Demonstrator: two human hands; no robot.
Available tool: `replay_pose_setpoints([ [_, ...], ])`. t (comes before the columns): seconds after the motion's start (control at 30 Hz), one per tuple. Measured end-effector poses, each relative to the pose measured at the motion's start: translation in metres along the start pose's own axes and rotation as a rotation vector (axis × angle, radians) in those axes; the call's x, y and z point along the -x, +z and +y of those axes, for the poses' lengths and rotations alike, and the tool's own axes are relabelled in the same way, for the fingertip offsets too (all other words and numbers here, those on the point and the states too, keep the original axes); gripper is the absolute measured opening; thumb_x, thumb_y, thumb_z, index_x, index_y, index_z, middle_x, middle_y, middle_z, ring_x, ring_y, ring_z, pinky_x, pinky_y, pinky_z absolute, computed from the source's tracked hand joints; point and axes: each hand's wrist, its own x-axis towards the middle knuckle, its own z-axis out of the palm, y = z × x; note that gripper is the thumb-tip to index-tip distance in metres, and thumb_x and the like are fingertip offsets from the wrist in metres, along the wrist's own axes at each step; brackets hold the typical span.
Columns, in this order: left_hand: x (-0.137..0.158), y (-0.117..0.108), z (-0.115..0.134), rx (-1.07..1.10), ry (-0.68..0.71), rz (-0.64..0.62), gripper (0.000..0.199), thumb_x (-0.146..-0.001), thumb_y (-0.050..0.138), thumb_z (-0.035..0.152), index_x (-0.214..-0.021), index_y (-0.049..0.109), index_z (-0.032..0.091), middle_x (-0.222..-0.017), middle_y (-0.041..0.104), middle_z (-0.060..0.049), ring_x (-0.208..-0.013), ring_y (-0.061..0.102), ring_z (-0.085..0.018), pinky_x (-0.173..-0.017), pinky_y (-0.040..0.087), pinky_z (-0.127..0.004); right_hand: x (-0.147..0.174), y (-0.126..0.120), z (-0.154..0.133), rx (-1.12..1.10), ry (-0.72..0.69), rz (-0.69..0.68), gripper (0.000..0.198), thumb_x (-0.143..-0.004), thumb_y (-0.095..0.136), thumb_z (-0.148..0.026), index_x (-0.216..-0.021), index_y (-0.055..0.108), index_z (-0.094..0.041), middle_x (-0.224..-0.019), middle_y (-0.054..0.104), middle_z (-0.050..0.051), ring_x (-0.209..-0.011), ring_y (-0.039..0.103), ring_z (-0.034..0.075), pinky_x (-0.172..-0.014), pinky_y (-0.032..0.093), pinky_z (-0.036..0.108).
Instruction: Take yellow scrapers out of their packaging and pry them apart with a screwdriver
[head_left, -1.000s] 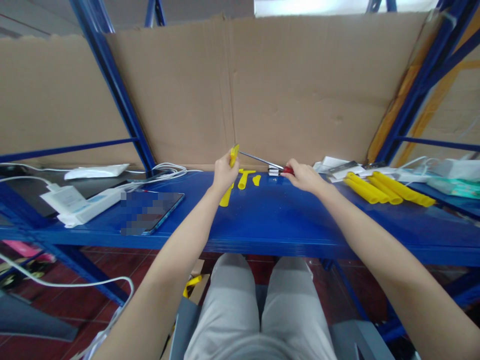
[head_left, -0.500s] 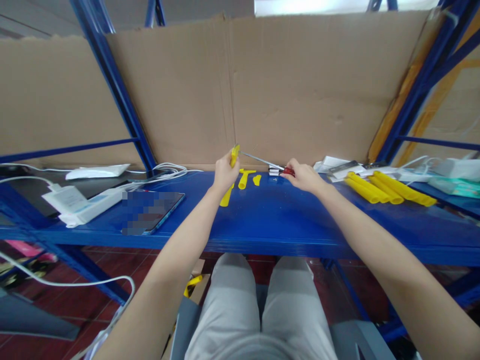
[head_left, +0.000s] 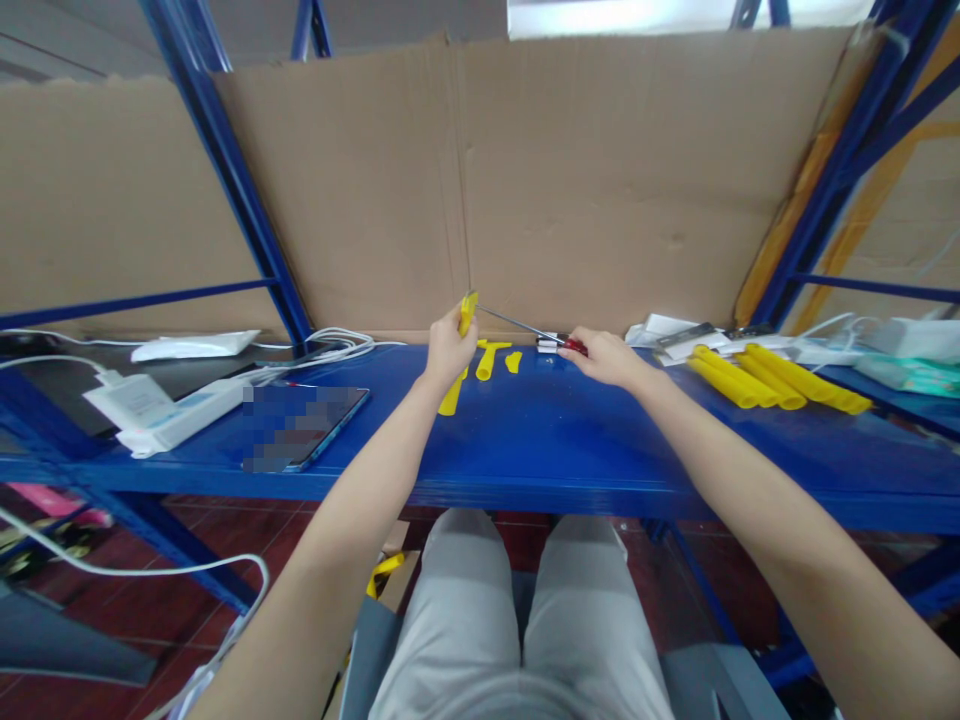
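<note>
My left hand (head_left: 448, 345) is closed around a small yellow plastic piece (head_left: 469, 312), held up above the blue shelf near the cardboard. In my right hand (head_left: 604, 357) is the red handle of a screwdriver (head_left: 517, 323). Its long thin metal shaft slants up to the left, and the tip is at or very near the yellow piece; whether it touches I cannot tell. Under my left hand lies a yellow strip or tube (head_left: 452, 393), partly hidden by the wrist. Between the hands a T-shaped yellow piece (head_left: 487, 360) and a small yellow scrap (head_left: 513, 362) rest on the shelf.
Several yellow tubes (head_left: 739, 378) lie to the right, in front of white packets (head_left: 664, 330). On the left are a phone (head_left: 330, 425), a white power strip (head_left: 187, 415) and coiled white cables (head_left: 337, 345). A cardboard sheet (head_left: 600, 180) stands along the back.
The right hand and screwdriver handle have shifted very slightly downward, while the shaft still points at the yellow piece. The left hand keeps its hold almost unmoved.
</note>
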Motion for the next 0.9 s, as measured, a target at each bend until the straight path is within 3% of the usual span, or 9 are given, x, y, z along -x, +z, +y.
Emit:
replay_pose_setpoints([
  [0.2,-0.0002,0.0022,-0.0014,0.010,0.021,0.032,0.012,-0.080,0.052,0.018,-0.068,0.055,0.018,-0.064,0.063,-0.005,-0.059,0.053,-0.015,-0.059,0.038,-0.025,0.0003,0.0019,-0.0001,-0.044,0.050,0.009,0.028,-0.090,0.052,-0.041,-0.105,0.055,-0.018,-0.089,0.071,0.010,-0.081,0.066,0.025,-0.061,0.037,0.027],
  [0.43,-0.0003,0.0018,-0.0013,0.017,0.020,0.037,0.014,-0.080,0.052,0.017,-0.067,0.053,0.019,-0.063,0.062,-0.004,-0.059,0.054,-0.015,-0.059,0.038,-0.026,0.0001,-0.0009,0.0006,-0.009,-0.013,-0.025,0.035,-0.097,0.036,-0.042,-0.096,0.060,-0.016,-0.090,0.071,0.013,-0.083,0.066,0.024,-0.064,0.037,0.028],
  [0.73,-0.0015,0.0006,-0.0023,0.009,-0.010,0.020,0.014,-0.080,0.054,0.020,-0.066,0.051,0.019,-0.063,0.059,-0.004,-0.063,0.056,-0.017,-0.059,0.037,-0.027,0.0009,0.0022,0.0016,-0.017,0.038,0.039,0.028,-0.091,0.051,-0.042,-0.104,0.055,-0.018,-0.089,0.071,0.011,-0.081,0.065,0.026,-0.061,0.037,0.028],
  [0.9,-0.0019,-0.0009,-0.0028,0.014,-0.021,0.028,0.014,-0.080,0.055,0.021,-0.067,0.049,0.020,-0.062,0.057,-0.003,-0.064,0.057,-0.018,-0.060,0.038,-0.027,0.0005,-0.0023,0.0015,-0.041,0.012,0.012,0.030,-0.096,0.041,-0.041,-0.101,0.056,-0.016,-0.091,0.071,0.013,-0.084,0.066,0.026,-0.064,0.038,0.029],
])
